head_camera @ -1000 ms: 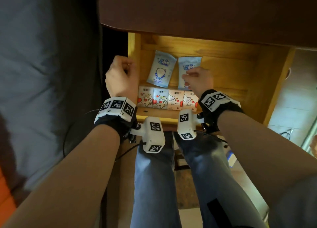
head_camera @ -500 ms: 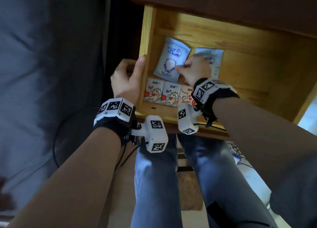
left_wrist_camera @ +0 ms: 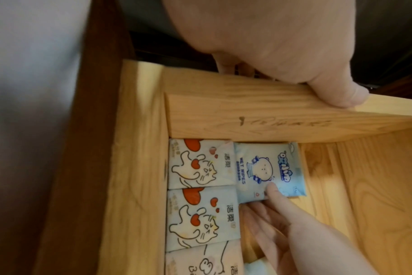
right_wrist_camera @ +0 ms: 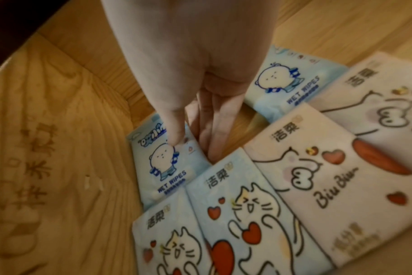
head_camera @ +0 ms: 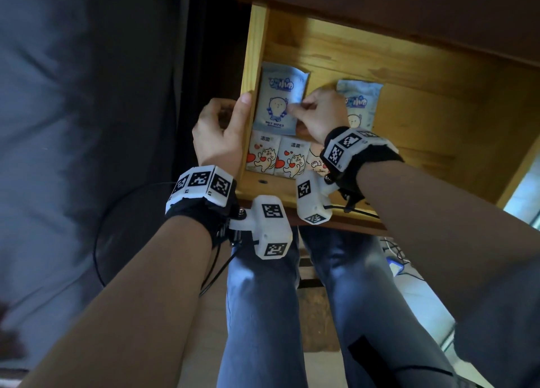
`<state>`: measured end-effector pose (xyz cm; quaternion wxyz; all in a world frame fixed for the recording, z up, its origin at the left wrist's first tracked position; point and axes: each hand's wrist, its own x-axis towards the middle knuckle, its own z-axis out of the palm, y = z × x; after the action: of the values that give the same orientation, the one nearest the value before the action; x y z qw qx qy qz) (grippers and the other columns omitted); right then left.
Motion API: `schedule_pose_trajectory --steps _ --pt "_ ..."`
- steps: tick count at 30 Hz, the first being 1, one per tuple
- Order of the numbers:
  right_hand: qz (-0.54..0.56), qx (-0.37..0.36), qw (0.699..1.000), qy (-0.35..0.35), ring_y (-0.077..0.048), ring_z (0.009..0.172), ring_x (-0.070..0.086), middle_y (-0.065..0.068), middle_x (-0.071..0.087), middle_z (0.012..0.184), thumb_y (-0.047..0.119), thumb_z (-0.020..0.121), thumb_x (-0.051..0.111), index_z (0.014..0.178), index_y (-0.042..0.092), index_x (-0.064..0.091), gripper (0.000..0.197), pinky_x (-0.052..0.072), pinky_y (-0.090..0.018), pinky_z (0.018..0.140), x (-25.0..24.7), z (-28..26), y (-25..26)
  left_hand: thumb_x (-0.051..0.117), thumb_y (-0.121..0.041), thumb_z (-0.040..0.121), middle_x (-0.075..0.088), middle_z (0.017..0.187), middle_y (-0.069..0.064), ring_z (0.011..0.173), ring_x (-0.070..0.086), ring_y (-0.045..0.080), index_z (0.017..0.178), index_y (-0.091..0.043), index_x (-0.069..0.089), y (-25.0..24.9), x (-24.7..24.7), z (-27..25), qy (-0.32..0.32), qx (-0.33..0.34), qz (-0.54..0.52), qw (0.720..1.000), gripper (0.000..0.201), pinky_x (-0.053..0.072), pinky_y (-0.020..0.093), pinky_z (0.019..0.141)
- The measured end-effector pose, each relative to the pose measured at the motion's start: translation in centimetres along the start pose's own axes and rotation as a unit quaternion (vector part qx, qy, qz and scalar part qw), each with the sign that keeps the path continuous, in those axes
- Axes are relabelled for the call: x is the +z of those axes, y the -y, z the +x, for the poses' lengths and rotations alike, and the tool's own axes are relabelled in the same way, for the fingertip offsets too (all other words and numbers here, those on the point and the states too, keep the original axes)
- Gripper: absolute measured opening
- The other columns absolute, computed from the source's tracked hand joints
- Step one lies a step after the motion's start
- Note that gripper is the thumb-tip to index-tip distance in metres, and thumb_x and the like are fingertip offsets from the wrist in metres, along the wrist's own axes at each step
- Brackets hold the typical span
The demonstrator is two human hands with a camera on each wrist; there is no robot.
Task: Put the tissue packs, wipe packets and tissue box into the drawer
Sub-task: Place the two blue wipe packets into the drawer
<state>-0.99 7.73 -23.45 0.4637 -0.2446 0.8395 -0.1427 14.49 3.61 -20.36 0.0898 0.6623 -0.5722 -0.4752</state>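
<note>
The wooden drawer (head_camera: pixel 253 51) stands pulled out. My left hand (head_camera: pixel 230 108) grips its left wall (left_wrist_camera: pixel 270 115), thumb on the rim and fingers outside. A pale blue wipe packet (head_camera: pixel 276 101) lies flat against that wall. My right hand (head_camera: pixel 298 110) pinches its right edge, thumb (right_wrist_camera: pixel 174 134) on top and fingers along the edge by the drawer floor. A second wipe packet (head_camera: pixel 363 104) lies to the right, partly behind the hand. Several cartoon-cat tissue packs (head_camera: pixel 264 156) sit in a row along the drawer's front (right_wrist_camera: pixel 235 214). No tissue box is in view.
A dark desk top (head_camera: pixel 380 13) overhangs the drawer's back. The right half of the drawer floor (head_camera: pixel 438 115) is bare wood. Grey bedding (head_camera: pixel 73 124) lies to the left, with a black cable (head_camera: pixel 99 241) beside it. The person's legs (head_camera: pixel 263 300) are below.
My right hand left the right wipe packet, took the left one and slid it against the drawer's left wall. My left thumb moved onto the rim of the wall.
</note>
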Motion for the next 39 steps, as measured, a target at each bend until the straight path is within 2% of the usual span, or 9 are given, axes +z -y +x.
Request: schedule_pose_trajectory --steps 5,9,11,13,15,20,24,30,39 --pt "0.041 0.031 0.998 -0.037 -0.026 0.088 0.067 -0.013 0.07 0.098 0.03 0.083 0.063 0.098 0.006 0.064 0.028 0.056 -0.044 0.082 -1.9 -0.9 -1.7 0.045 -0.054 0.089 0.066 0.103 0.007 0.093 0.062 0.018 0.101 -0.014 0.061 -0.3 0.6 -0.3 -0.023 0.008 0.022 0.999 0.044 0.052 0.034 0.082" --pt "0.029 0.071 0.985 -0.152 -0.022 0.09 0.066 -0.009 0.068 0.102 0.024 0.082 0.064 0.099 0.008 0.06 0.024 0.051 -0.027 0.074 -3.7 -1.3 -4.2 0.043 -0.05 0.091 0.065 0.105 0.009 0.094 0.062 0.019 0.105 -0.011 0.059 -0.7 0.9 -0.5 -0.046 0.025 0.025 0.998 0.044 0.05 0.032 0.082" --pt "0.001 0.102 0.976 -0.192 -0.025 0.096 0.062 -0.012 0.061 0.112 0.023 0.08 0.066 0.105 0.005 0.056 0.032 0.047 -0.026 0.071 -4.3 -1.3 -5.5 0.04 -0.051 0.091 0.064 0.106 0.009 0.093 0.061 0.019 0.106 -0.013 0.058 -0.7 1.1 -0.5 -0.042 0.024 0.026 0.998 0.045 0.049 0.032 0.081" --pt "0.002 0.135 0.973 -0.187 -0.026 0.099 0.061 -0.012 0.056 0.119 0.024 0.078 0.069 0.109 0.005 0.052 0.04 0.046 -0.022 0.063 -4.4 -1.1 -6.7 0.037 -0.054 0.091 0.064 0.108 0.009 0.094 0.061 0.019 0.108 -0.015 0.057 -0.4 1.3 -0.3 -0.033 0.015 0.028 0.999 0.047 0.048 0.031 0.081" --pt "0.01 0.141 0.975 -0.171 -0.021 0.098 0.061 -0.009 0.059 0.117 0.024 0.077 0.071 0.109 0.006 0.053 0.041 0.036 -0.013 0.054 -4.2 -1.0 -7.3 0.034 -0.057 0.09 0.064 0.108 0.008 0.094 0.061 0.018 0.109 -0.017 0.056 -0.1 1.3 -0.2 -0.028 0.012 0.03 0.999 0.05 0.05 0.034 0.083" --pt "0.041 0.126 0.979 -0.154 -0.01 0.079 0.056 -0.005 0.066 0.104 0.023 0.076 0.073 0.104 0.007 0.056 0.037 0.035 -0.005 0.04 -3.1 -0.6 -6.7 0.031 -0.062 0.086 0.064 0.107 0.007 0.094 0.061 0.018 0.108 -0.017 0.056 0.2 1.4 -0.2 -0.023 0.011 0.03 0.999 0.056 0.05 0.034 0.083" --pt "0.041 0.111 0.985 -0.123 -0.01 0.082 0.056 -0.003 0.066 0.103 0.022 0.073 0.074 0.102 0.008 0.056 0.037 0.037 -0.011 0.053 -2.2 -0.2 -5.6 0.03 -0.064 0.085 0.064 0.106 0.006 0.093 0.062 0.017 0.105 -0.018 0.056 0.3 1.4 -0.1 -0.022 0.01 0.026 0.999 0.057 0.051 0.035 0.083" --pt "0.033 0.131 0.984 -0.112 -0.009 0.081 0.052 -0.002 0.063 0.107 0.023 0.073 0.074 0.106 0.01 0.056 0.039 0.03 -0.01 0.048 -1.7 0.1 -4.9 0.034 -0.059 0.089 0.063 0.106 0.005 0.093 0.061 0.016 0.105 -0.018 0.056 0.4 1.4 0.0 -0.014 0.006 0.027 1.0 0.049 0.051 0.033 0.083" --pt "0.028 0.133 0.987 -0.085 -0.011 0.085 0.051 -0.006 0.062 0.112 0.023 0.076 0.071 0.11 0.007 0.055 0.04 0.031 -0.011 0.049 -2.2 -0.8 -5.3 0.04 -0.046 0.093 0.062 0.111 0.009 0.095 0.058 0.016 0.111 -0.012 0.056 -0.6 1.3 -0.4 -0.036 0.037 0.051 0.997 0.041 0.042 0.025 0.078"
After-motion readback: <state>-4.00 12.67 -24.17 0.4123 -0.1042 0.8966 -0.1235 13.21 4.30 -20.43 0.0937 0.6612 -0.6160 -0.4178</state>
